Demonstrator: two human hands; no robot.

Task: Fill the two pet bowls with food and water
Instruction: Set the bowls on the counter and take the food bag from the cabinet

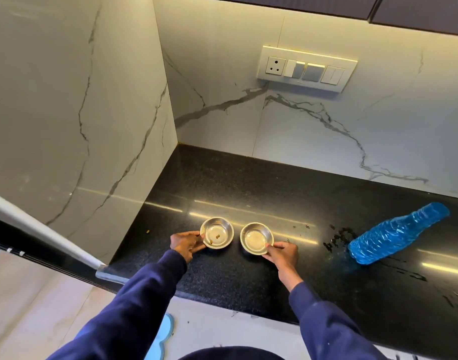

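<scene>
Two small steel bowls sit side by side on the black counter (248, 178). The left bowl (217, 231) holds a couple of brown food pieces, and my left hand (186, 244) grips its near-left rim. The right bowl (256, 237) looks tilted toward me with nothing visible inside, and my right hand (283, 253) grips its near-right rim. A blue plastic water bottle (396, 236) lies on its side at the right, apart from both hands.
Water droplets (338, 236) are spilled on the counter between the right bowl and the bottle. One stray food piece (147, 232) lies by the left marble wall. A switch panel (305, 68) is on the back wall. The counter's front edge runs below my wrists.
</scene>
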